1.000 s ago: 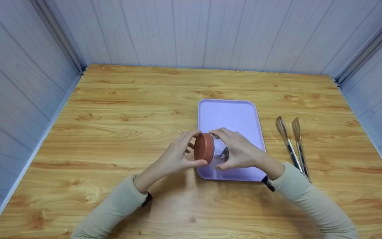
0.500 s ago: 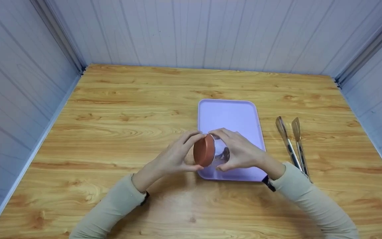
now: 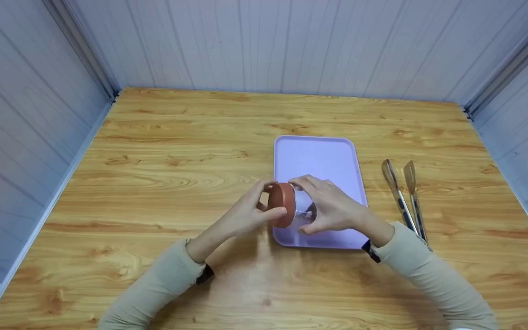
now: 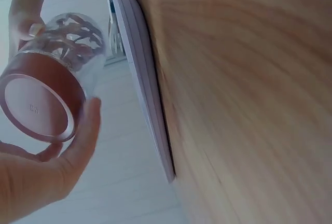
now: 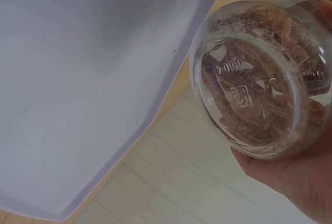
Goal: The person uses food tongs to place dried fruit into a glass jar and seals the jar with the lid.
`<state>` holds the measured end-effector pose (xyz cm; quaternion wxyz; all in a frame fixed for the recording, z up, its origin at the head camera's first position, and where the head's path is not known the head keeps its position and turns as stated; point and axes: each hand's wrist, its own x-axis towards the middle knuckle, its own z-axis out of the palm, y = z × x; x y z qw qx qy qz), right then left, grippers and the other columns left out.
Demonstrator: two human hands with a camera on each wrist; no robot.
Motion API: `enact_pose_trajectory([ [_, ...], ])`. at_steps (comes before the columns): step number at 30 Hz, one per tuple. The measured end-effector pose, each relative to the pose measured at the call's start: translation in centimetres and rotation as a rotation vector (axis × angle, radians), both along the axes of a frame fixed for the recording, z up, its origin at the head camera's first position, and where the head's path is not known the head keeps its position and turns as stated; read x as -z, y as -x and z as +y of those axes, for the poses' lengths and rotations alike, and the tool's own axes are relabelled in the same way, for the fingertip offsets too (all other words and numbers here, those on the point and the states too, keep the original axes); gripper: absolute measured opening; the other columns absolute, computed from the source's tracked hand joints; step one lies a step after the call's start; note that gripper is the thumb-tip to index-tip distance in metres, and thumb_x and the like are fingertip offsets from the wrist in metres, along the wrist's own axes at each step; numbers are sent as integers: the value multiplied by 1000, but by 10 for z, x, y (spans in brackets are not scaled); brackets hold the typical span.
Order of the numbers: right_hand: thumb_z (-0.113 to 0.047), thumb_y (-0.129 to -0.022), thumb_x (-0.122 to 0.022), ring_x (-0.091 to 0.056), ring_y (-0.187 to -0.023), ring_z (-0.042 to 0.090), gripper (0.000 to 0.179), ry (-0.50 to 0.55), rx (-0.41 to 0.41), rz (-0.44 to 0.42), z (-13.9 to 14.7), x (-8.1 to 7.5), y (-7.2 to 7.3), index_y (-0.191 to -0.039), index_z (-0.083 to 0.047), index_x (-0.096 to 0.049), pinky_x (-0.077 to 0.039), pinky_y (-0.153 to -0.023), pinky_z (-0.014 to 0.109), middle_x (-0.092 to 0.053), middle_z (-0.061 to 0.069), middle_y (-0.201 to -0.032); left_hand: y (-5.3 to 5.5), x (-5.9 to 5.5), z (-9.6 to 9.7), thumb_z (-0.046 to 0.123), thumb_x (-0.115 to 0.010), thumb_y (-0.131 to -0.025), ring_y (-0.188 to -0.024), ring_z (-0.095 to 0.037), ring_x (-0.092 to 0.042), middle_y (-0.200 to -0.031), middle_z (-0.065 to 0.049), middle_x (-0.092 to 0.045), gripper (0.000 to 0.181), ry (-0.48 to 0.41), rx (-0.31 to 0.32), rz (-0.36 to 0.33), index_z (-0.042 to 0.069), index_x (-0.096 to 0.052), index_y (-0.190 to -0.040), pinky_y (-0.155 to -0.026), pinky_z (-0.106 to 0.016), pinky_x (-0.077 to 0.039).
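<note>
A clear jar (image 5: 259,79) with brownish dried pieces inside lies tilted on its side in the air, over the left part of a lilac tray (image 3: 314,156). My right hand (image 3: 332,206) grips the jar's body near its base. The reddish-brown lid (image 4: 41,97) sits on the jar's mouth and faces left. Around this lid curl the thumb and fingers of my left hand (image 3: 250,213), the thumb lying across its side. In the left wrist view the lid's flat top shows a small embossed mark.
Right of the tray, two metal utensils, apparently tongs (image 3: 397,197) and a spatula-like tool (image 3: 414,197), lie side by side on the wooden table (image 3: 154,192). Pale panelled walls (image 3: 264,46) enclose the table at the back and both sides.
The left hand's fingers have shifted around the lid, reaching along its edge half a second ago and now with the thumb across its side. The right hand keeps its hold on the jar.
</note>
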<state>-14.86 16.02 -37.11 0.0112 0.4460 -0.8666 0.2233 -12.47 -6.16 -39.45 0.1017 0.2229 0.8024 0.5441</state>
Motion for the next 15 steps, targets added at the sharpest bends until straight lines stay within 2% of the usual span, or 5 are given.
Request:
enact_pose_trajectory([
  [2, -45, -53, -74, -46, -98, 16, 89, -8, -1, 2, -1, -1, 0, -126, -8, -38, -39, -77, 37, -46, 2, -117, 0, 0, 2, 41, -65, -76, -76, -20, -56, -114, -7, -45, 65, 15, -23, -6, 10, -38, -127, -65, -27, -48],
  [7, -44, -53, -74, -46, -96, 15, 89, -16, -5, 10, -2, -1, -1, -125, -6, -39, -40, -77, 37, -46, 3, -116, -2, 1, 4, 45, -67, -73, -73, -17, -55, -109, -3, -48, 68, 58, -55, 61, 11, -39, -124, -64, -24, -48],
  [15, -48, -54, -73, -43, -106, 16, 92, -35, 10, 36, -2, 0, -2, -128, -6, -38, -39, -82, 37, -45, 5, -121, -5, 5, 6, 50, -69, -68, -73, -14, -54, -109, -2, -49, 73, 81, -87, 170, 11, -40, -123, -62, -28, -48],
])
